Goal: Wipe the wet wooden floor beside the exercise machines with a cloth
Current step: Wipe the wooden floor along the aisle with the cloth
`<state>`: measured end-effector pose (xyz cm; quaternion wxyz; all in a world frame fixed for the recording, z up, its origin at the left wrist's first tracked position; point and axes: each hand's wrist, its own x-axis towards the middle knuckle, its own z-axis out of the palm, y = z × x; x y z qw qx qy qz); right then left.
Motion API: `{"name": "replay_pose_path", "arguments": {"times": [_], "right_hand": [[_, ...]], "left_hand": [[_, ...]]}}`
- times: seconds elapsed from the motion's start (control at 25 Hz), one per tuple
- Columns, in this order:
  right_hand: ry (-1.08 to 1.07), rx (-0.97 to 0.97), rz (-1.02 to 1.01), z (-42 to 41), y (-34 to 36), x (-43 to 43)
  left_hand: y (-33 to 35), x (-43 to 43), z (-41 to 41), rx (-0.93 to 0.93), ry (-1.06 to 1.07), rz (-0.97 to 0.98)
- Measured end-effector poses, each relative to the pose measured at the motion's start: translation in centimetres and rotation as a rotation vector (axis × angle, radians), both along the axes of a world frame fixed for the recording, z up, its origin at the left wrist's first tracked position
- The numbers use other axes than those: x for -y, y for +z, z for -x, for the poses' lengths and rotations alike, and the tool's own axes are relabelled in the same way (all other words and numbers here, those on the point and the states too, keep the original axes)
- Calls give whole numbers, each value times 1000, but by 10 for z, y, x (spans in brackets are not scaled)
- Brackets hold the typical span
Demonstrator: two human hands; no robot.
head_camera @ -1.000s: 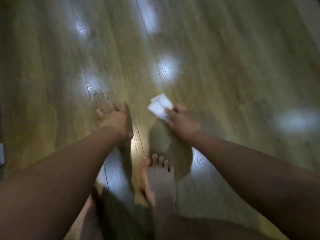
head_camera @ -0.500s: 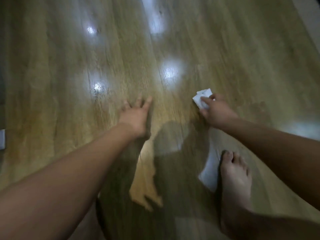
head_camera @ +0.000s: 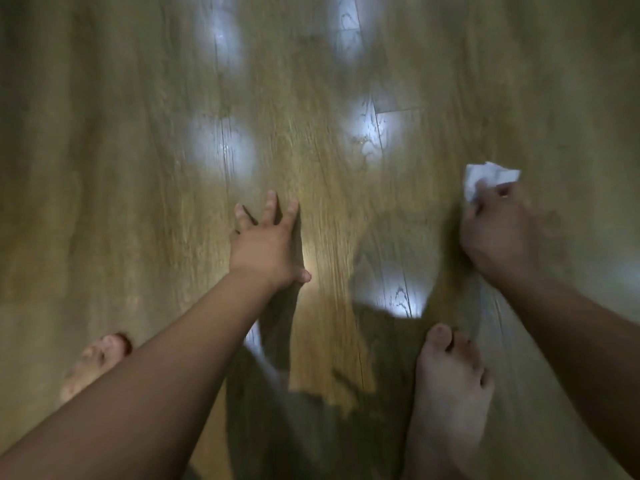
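A glossy wooden plank floor (head_camera: 138,202) fills the view, with bright light reflections on it. My right hand (head_camera: 498,233) is at the right, closed around a crumpled white cloth (head_camera: 485,176) that sticks out past the fingers, low over the boards. My left hand (head_camera: 266,244) is stretched forward at the centre with fingers spread and nothing in it. The picture is blurred by motion. No exercise machines show in this frame.
My bare right foot (head_camera: 450,393) stands at the lower right and my bare left foot (head_camera: 93,362) at the lower left, partly hidden by my left forearm. Dark shadows of my arms and body lie on the boards between them.
My right hand has carried the cloth rightward across the floor. My left hand has drifted right and forward, fingers spreading. My right foot has shifted right and my left foot has come into view.
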<state>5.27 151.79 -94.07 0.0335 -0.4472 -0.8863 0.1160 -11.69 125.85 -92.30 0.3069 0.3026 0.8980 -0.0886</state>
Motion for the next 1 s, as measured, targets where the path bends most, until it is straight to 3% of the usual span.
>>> {"name": "replay_pose_path", "arguments": {"times": [0.12, 0.2, 0.28, 0.4, 0.48, 0.56, 0.64, 0.72, 0.8, 0.88, 0.96, 1.0], "right_hand": [[450, -51, 237, 51, -11, 110], [752, -66, 295, 60, -15, 134], [634, -72, 272, 34, -6, 76], [286, 146, 19, -43, 9, -47], [25, 172, 29, -86, 17, -106], [-15, 144, 59, -74, 11, -108], [121, 47, 90, -45, 2, -51], [435, -8, 128, -26, -14, 22], [633, -104, 146, -36, -21, 34], [433, -118, 109, -67, -16, -32], [103, 19, -51, -110, -9, -118], [-38, 106, -32, -131, -4, -158]], "left_hand": [[5, -1, 3, 50, -12, 18], [7, -5, 5, 81, -5, 36], [10, -8, 4, 115, -1, 84], [27, -22, -2, 96, -43, 189], [31, -55, -18, 88, -143, 195], [28, -97, -47, 141, -195, 140], [23, -114, -75, 160, -100, 183], [10, -114, -80, 112, -90, 177], [5, -103, -76, 101, -97, 154], [12, -110, -75, 127, -98, 125], [17, -136, -83, 166, -232, 18], [15, -154, -88, 198, -301, -45]]}}
